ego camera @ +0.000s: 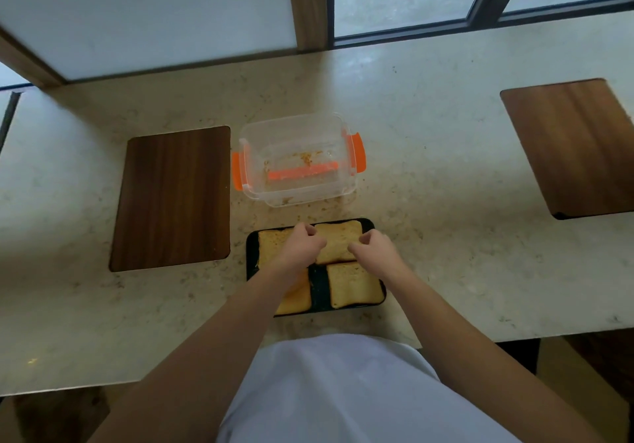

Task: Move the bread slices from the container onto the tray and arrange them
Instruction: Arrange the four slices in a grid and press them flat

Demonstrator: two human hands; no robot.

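Note:
A black tray (319, 291) lies on the counter close to me, with several toasted bread slices on it. The far right slice (338, 242) lies between my hands. My left hand (301, 243) touches its left edge with curled fingers, and my right hand (374, 248) pinches its right edge. A near right slice (353, 285) lies flat. The far left slice (271, 245) and near left slice (296, 300) are partly hidden by my left arm. Behind the tray stands a clear plastic container (295, 159) with orange clips, holding only crumbs.
A dark wooden board (173, 197) is set into the counter left of the container, and another (571, 147) sits far right. Crumbs are scattered around the container. A window and wall run along the counter's far edge.

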